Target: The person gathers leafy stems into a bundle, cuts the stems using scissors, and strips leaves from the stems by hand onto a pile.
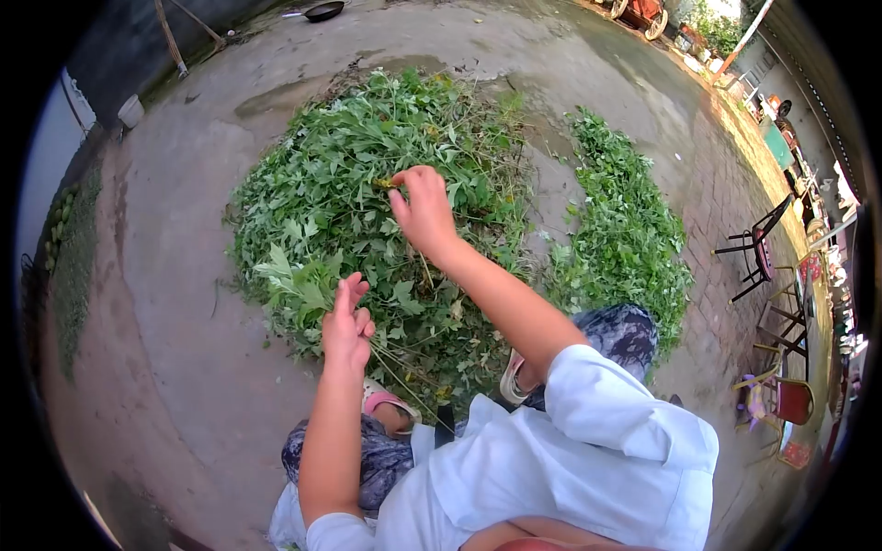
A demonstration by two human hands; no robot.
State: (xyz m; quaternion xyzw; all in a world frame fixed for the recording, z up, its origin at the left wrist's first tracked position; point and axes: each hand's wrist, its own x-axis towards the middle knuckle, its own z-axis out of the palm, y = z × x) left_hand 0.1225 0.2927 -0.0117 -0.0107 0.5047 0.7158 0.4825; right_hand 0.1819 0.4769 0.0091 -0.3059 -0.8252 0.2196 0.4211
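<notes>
Resting on concrete floor [179,248], the large heap of leafy stems [312,174] is edged by broad floor leftward and, rightward, by a narrower strip before a smaller leafy heap [629,211]. At the large heap's near-left edge, a leafy sprig [301,278] is held by the curled left hand [347,326]; above its middle, a yellowed leaf [381,184] is pinched by the right hand [425,207].

Left hand [346,321] nearer, half-curled, left forearm [333,413] pointing far; right hand [425,209] farther out, fingertips pinched, right forearm [501,292] slanting far-left.
</notes>
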